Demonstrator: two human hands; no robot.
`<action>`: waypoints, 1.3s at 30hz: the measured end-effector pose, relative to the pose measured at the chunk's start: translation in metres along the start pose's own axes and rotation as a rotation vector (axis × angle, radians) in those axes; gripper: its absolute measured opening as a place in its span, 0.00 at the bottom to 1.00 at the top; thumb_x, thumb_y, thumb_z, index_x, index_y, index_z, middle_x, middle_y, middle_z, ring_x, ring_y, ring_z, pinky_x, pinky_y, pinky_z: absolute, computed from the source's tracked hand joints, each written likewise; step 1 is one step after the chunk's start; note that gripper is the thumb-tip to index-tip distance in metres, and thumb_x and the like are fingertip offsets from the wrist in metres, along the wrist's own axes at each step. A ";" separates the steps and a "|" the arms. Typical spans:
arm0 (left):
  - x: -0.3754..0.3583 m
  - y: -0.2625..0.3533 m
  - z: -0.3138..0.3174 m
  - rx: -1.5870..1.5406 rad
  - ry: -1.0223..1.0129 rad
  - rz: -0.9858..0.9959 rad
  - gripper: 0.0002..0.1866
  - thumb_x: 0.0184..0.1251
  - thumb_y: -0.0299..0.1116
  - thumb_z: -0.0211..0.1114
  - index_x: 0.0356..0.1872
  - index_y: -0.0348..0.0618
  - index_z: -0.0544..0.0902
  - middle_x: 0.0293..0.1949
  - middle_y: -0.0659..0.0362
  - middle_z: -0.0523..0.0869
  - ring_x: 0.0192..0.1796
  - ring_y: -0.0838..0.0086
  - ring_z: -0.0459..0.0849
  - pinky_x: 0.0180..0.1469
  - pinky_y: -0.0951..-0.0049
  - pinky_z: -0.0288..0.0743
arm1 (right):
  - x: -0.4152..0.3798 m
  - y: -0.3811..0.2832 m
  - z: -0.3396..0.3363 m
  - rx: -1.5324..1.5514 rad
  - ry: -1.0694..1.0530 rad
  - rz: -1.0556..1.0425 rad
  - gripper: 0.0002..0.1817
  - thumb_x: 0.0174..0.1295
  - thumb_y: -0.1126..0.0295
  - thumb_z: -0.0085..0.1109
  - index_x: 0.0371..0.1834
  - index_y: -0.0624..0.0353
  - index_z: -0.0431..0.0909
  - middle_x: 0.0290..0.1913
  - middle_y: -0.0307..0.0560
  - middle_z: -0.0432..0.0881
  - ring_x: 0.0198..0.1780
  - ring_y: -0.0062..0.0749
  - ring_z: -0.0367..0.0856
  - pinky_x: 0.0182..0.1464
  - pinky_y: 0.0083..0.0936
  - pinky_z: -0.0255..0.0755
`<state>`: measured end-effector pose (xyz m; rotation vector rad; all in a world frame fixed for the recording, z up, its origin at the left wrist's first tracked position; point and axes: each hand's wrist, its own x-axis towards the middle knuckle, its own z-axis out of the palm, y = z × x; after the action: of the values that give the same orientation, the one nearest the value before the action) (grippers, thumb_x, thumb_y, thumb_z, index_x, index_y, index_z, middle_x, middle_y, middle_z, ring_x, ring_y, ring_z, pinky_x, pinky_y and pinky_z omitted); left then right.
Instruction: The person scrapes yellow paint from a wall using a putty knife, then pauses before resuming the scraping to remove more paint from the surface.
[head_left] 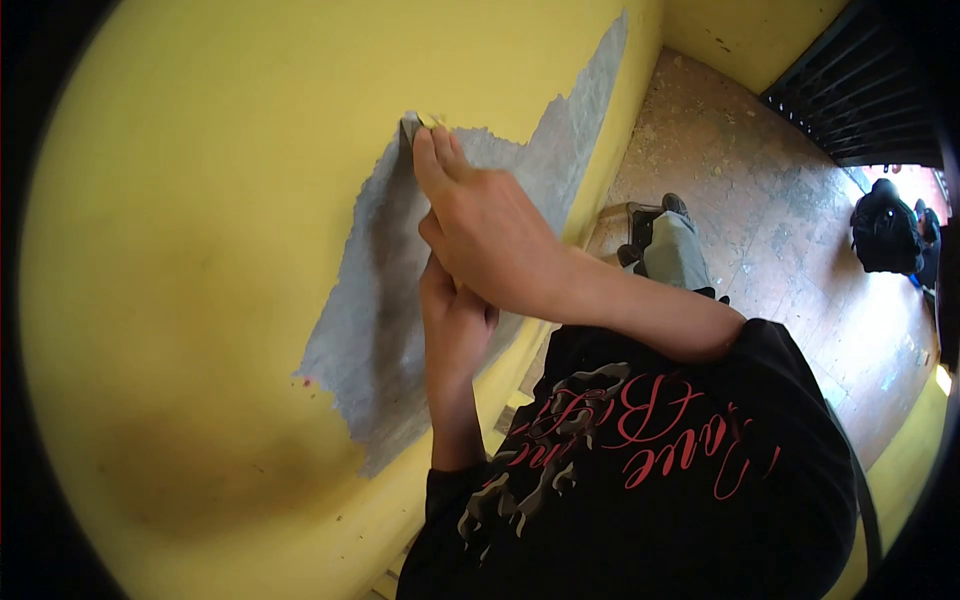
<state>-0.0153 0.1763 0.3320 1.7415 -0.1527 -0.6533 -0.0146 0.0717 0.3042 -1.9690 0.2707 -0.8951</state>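
Observation:
My right hand (490,225) is closed at a yellow wall (230,200), with its fingertips pressed on a thin scraper blade (409,132). The blade touches the upper edge of a bare grey patch (385,290), where a bit of yellow paint (436,121) is lifted. Just below and partly behind my right hand, my left hand (458,325) is closed too. Its grip is mostly covered, and the scraper's handle is hidden between the hands.
Alongside the wall runs a tiled floor (740,190), with my trouser leg (675,250) and shoe (676,206) over it. A dark metal grille (850,90) is at the upper right. A black bag (886,228) stands near the bright doorway.

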 end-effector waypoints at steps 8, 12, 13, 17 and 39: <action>0.007 0.000 -0.001 0.005 -0.079 -0.128 0.13 0.69 0.29 0.57 0.52 0.39 0.72 0.25 0.67 0.75 0.18 0.89 0.66 0.18 0.83 0.56 | -0.003 0.006 -0.004 0.024 -0.062 0.080 0.32 0.51 0.79 0.55 0.60 0.82 0.60 0.55 0.84 0.70 0.40 0.69 0.80 0.42 0.43 0.79; 0.003 -0.005 -0.006 -0.004 -0.104 -0.118 0.14 0.70 0.28 0.57 0.54 0.38 0.72 0.29 0.68 0.76 0.21 0.91 0.68 0.20 0.85 0.58 | 0.001 0.005 -0.007 0.083 -0.153 0.142 0.32 0.50 0.78 0.56 0.60 0.82 0.61 0.55 0.82 0.72 0.40 0.69 0.80 0.43 0.42 0.79; 0.002 -0.004 -0.007 -0.046 -0.125 -0.122 0.14 0.70 0.28 0.57 0.54 0.38 0.71 0.30 0.69 0.76 0.22 0.91 0.69 0.21 0.85 0.58 | -0.001 0.006 -0.004 0.086 -0.163 0.144 0.32 0.50 0.78 0.56 0.60 0.82 0.61 0.55 0.82 0.72 0.40 0.69 0.80 0.43 0.42 0.79; 0.001 -0.008 -0.003 -0.081 -0.049 -0.125 0.16 0.69 0.27 0.57 0.56 0.36 0.71 0.32 0.68 0.76 0.23 0.92 0.69 0.22 0.86 0.59 | -0.006 0.007 -0.002 0.059 -0.081 0.094 0.31 0.51 0.78 0.55 0.60 0.82 0.62 0.55 0.83 0.72 0.38 0.69 0.80 0.43 0.43 0.79; 0.012 -0.023 0.017 0.099 0.069 -0.044 0.11 0.66 0.28 0.55 0.47 0.36 0.76 0.24 0.66 0.76 0.18 0.88 0.67 0.17 0.83 0.56 | -0.007 0.024 0.002 0.017 -0.026 0.093 0.30 0.50 0.81 0.54 0.58 0.85 0.62 0.54 0.84 0.72 0.39 0.67 0.81 0.42 0.43 0.79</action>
<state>-0.0197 0.1630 0.3043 1.8644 -0.1010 -0.6259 -0.0144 0.0635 0.2800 -1.9350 0.3359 -0.8091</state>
